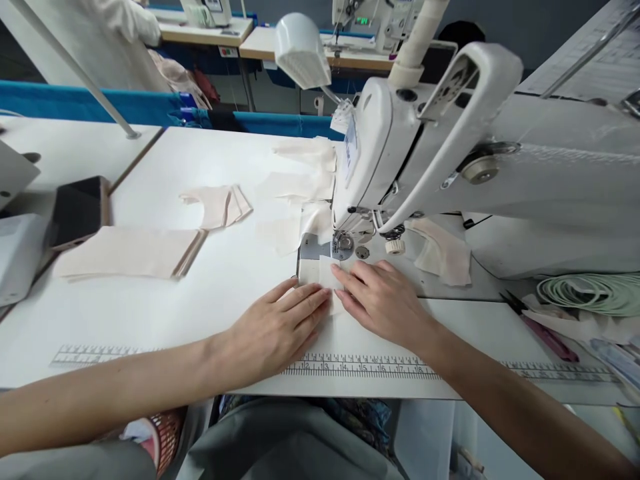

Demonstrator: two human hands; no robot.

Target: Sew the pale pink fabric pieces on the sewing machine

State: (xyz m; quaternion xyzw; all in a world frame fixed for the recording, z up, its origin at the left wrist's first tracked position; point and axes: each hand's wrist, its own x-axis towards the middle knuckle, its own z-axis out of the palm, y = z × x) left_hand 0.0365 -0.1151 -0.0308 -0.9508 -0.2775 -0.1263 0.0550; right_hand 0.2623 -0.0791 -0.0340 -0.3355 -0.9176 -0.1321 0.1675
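Observation:
A small pale cream fabric piece (329, 272) lies in front of the presser foot (343, 243) of a white sewing machine (373, 143). My left hand (280, 327) rests on the piece's near left side, fingers stretched out and flat. From the right, my right hand (383, 297) touches the same piece with spread fingertips, close to the needle plate (315, 248). Both hands partly cover the fabric. Behind the foot, several thin cream pieces (305, 183) trail along the machine's left side.
Stacked fabric panels (133, 252), curved pieces (220, 205) and a dark phone (77, 207) lie at left. On the right are a fabric piece (445, 253), purple-handled snips (547, 333) and coiled green cord (593, 293). A ruler strip (360, 366) runs along the front edge.

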